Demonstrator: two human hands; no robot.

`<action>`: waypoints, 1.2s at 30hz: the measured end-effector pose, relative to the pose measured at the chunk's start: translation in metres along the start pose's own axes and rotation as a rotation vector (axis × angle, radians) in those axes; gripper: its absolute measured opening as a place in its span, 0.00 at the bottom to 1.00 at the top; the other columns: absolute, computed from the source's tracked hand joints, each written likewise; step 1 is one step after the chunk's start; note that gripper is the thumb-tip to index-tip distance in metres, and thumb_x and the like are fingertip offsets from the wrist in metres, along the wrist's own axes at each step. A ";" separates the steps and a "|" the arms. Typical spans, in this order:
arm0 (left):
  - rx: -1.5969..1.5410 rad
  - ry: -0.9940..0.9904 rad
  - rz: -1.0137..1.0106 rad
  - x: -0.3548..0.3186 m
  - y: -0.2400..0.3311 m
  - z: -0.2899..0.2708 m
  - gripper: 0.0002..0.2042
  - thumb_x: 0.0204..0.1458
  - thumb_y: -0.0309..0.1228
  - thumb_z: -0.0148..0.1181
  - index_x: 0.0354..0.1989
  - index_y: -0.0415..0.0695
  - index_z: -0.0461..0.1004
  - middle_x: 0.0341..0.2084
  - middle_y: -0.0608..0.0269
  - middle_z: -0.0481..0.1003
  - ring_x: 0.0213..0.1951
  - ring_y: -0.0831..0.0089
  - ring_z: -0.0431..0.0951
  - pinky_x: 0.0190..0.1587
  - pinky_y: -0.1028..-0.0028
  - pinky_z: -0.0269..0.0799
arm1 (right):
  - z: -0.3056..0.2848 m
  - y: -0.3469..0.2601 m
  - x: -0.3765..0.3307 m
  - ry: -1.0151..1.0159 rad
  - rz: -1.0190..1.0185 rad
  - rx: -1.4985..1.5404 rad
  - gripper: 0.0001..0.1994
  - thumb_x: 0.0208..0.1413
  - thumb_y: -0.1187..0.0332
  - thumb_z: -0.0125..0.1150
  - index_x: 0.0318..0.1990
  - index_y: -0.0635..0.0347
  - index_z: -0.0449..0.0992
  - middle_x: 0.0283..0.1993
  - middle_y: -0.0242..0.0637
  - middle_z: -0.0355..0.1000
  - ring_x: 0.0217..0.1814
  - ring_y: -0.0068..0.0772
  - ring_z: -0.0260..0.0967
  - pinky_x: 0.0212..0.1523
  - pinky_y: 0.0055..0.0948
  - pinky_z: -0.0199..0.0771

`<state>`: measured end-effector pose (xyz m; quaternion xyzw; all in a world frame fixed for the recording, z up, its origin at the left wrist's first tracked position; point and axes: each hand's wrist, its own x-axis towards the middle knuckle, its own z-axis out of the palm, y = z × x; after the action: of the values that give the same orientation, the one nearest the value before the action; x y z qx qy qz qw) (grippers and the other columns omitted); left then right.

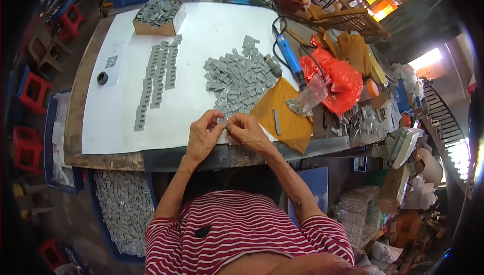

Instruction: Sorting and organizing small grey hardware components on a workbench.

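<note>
Close together at the table's front edge, my left hand and my right hand pinch a small grey piece between them. Most of that piece is hidden by the fingers. Just beyond my hands spreads a loose pile of small flat grey pieces on the white sheet. Farther left, similar grey pieces lie in long neat rows. A brown cloth lies right of my right hand, with a narrow grey strip on it.
A cardboard box full of grey pieces stands at the back left. On the right lie a blue electric screwdriver, a red plastic bag and a clear bag of small parts. Below the table sits a blue bin of grey pieces.
</note>
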<state>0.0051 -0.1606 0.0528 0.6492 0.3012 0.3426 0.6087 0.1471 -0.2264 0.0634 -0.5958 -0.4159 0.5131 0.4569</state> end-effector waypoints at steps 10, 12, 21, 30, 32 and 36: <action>-0.063 0.089 0.059 0.003 -0.011 0.002 0.08 0.43 0.21 0.56 0.34 0.37 0.70 0.19 0.72 0.68 0.21 0.87 0.62 0.24 0.85 0.60 | 0.003 -0.003 0.003 0.004 0.029 0.122 0.06 0.52 0.69 0.52 0.29 0.63 0.67 0.19 0.26 0.62 0.17 0.14 0.56 0.16 0.15 0.54; -0.069 0.143 0.091 0.002 -0.010 0.003 0.08 0.43 0.21 0.56 0.34 0.37 0.69 0.18 0.71 0.67 0.21 0.86 0.62 0.23 0.84 0.60 | 0.009 -0.007 0.001 0.043 0.026 0.104 0.07 0.53 0.69 0.52 0.30 0.63 0.67 0.19 0.27 0.62 0.17 0.14 0.56 0.16 0.14 0.55; 0.108 0.222 0.198 -0.002 -0.004 0.003 0.08 0.44 0.20 0.55 0.34 0.36 0.69 0.18 0.68 0.67 0.21 0.84 0.63 0.23 0.83 0.61 | 0.020 0.005 0.002 0.104 -0.085 0.108 0.07 0.53 0.69 0.52 0.31 0.65 0.67 0.20 0.28 0.64 0.17 0.14 0.57 0.17 0.14 0.56; 0.120 0.212 0.216 -0.002 -0.002 0.003 0.08 0.44 0.20 0.54 0.34 0.35 0.68 0.17 0.68 0.67 0.20 0.84 0.63 0.23 0.83 0.61 | 0.024 -0.004 -0.001 0.136 -0.022 0.215 0.05 0.51 0.72 0.51 0.28 0.64 0.66 0.19 0.29 0.64 0.15 0.14 0.56 0.14 0.14 0.54; 0.092 0.213 0.210 -0.002 -0.002 0.003 0.08 0.44 0.20 0.54 0.34 0.35 0.68 0.17 0.68 0.66 0.20 0.84 0.63 0.22 0.83 0.61 | 0.024 -0.006 -0.002 0.143 -0.020 0.214 0.05 0.51 0.71 0.51 0.28 0.64 0.67 0.19 0.29 0.64 0.15 0.13 0.56 0.14 0.14 0.54; 0.045 0.196 0.194 -0.004 0.001 0.003 0.07 0.45 0.20 0.54 0.34 0.36 0.68 0.17 0.69 0.66 0.20 0.85 0.63 0.22 0.83 0.61 | 0.022 -0.004 -0.001 0.151 0.024 0.261 0.05 0.49 0.70 0.52 0.28 0.63 0.67 0.19 0.28 0.64 0.15 0.13 0.56 0.14 0.14 0.54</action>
<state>0.0053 -0.1655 0.0531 0.6521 0.3028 0.4548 0.5256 0.1252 -0.2241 0.0667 -0.5732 -0.3030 0.5219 0.5543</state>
